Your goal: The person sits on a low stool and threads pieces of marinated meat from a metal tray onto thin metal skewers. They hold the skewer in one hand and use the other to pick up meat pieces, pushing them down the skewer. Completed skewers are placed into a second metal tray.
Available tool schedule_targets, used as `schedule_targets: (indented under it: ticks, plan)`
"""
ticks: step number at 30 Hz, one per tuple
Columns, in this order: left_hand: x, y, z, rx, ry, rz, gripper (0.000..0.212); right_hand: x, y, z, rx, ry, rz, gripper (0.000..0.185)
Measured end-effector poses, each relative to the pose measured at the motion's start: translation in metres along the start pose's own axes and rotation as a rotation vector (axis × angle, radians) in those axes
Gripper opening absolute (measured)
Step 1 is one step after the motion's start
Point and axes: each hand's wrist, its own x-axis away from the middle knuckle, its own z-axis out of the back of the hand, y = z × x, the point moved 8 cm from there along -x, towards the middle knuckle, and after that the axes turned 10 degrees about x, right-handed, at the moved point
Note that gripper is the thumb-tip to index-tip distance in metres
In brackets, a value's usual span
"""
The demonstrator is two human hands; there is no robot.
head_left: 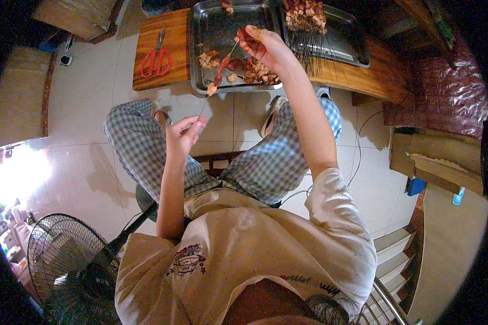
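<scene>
Between thumb and fingers, my left hand (185,134) pinches the lower end of a thin metal skewer (203,106). Pieces of raw red meat (222,70) are threaded along it, with a pale chunk (212,89) nearest my left hand. My right hand (268,46) is at the skewer's upper end, holding a dark red meat piece (249,39) there. Below the skewer lies a dark metal tray (211,32). Inside it are a pile of diced meat (261,72), a smaller heap of pale pieces (209,59) and a few loose bits.
A second metal tray (349,40) at right carries a bundle of loaded skewers (305,18), thin ends towards me. Red-handled scissors (156,59) lie on the wooden bench (179,24) at left. A fan (69,260) stands behind left; a stair (394,248) is at right.
</scene>
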Motion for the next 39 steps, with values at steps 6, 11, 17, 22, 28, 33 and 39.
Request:
schedule_targets:
  ticks: [6,11,17,22,28,33,39]
  plan:
    - [0.001,0.002,-0.001,-0.031,0.0,0.006,0.016,0.0,-0.001,0.001,0.0,-0.02,0.045,0.021]
    - [0.001,0.004,0.001,-0.045,0.012,-0.006,0.015,0.003,-0.009,-0.008,0.007,-0.092,0.076,0.02]
    - [0.001,0.004,0.004,-0.069,0.034,-0.022,0.014,0.0,-0.009,-0.004,0.147,-0.094,0.11,0.018]
    - [0.0,0.002,0.007,-0.052,0.042,0.005,0.014,0.001,-0.014,-0.005,0.179,-0.081,0.138,0.016]
    - [0.001,0.005,0.008,-0.065,0.039,0.008,0.013,0.0,-0.015,-0.005,0.23,-0.074,0.153,0.016]
    - [0.001,0.005,0.009,-0.115,0.028,-0.007,0.013,0.003,-0.017,-0.01,0.397,-0.09,0.193,0.016]
    - [0.0,0.016,0.008,-0.432,-0.021,-0.295,0.013,-0.004,-0.007,-0.011,0.479,-0.165,0.151,0.017]
